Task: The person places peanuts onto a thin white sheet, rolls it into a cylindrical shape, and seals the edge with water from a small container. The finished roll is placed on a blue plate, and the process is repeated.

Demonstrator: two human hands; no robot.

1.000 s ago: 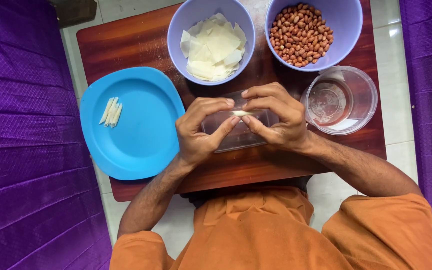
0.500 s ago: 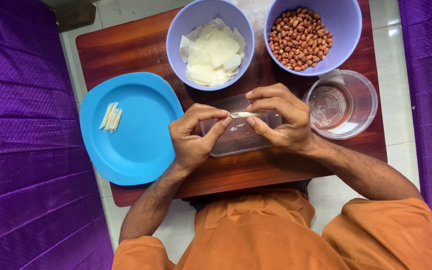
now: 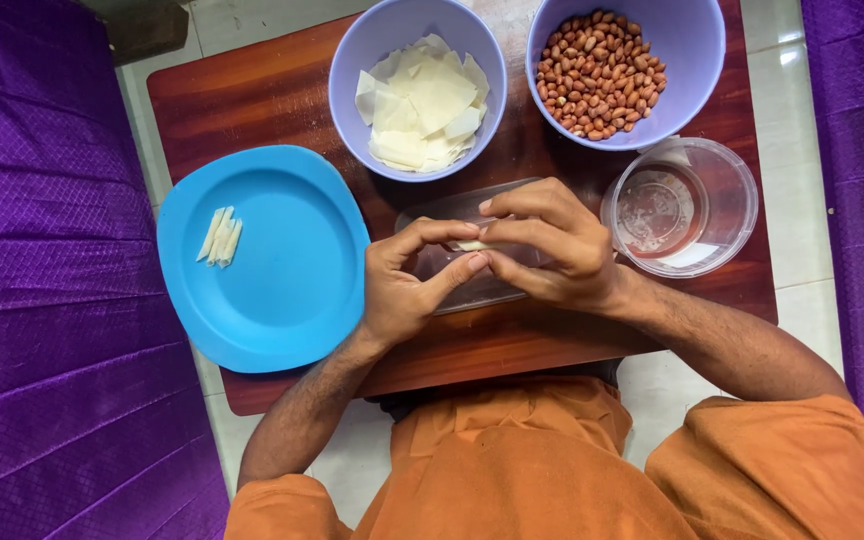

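Left hand: the left hand (image 3: 407, 285) has thumb and forefinger pinched together on a small pale wrapper piece (image 3: 471, 245).
Right hand: the right hand (image 3: 552, 245) meets it fingertip to fingertip, its fingers closed on the same piece.
Wrapper piece: held between both hands, just above a clear flat tray (image 3: 452, 290) that lies under them; what the tray holds, if anything, cannot be told through the fingers.
Left bowl: a lilac bowl (image 3: 352, 60) holds a heap of thin pale wrapper sheets (image 3: 422, 105), too overlapped to count.
Right bowl: a second lilac bowl (image 3: 697, 50) is filled with red-brown peanuts (image 3: 600, 72).
Clear tub: a round clear tub (image 3: 737, 200) sits just beside the right wrist, with what looks like a little water in it.
Plate: a blue plate (image 3: 282, 270) carries about three finished pale rolls (image 3: 219, 236), lying side by side near its left rim.
Count: two bowls, one tub, one tray, one plate.
Edges: all stand on a small wooden board (image 3: 242, 100); the plate overhangs its left edge, the tub reaches its right edge.
Room: bare wood shows at the board's top left corner and along its near edge.
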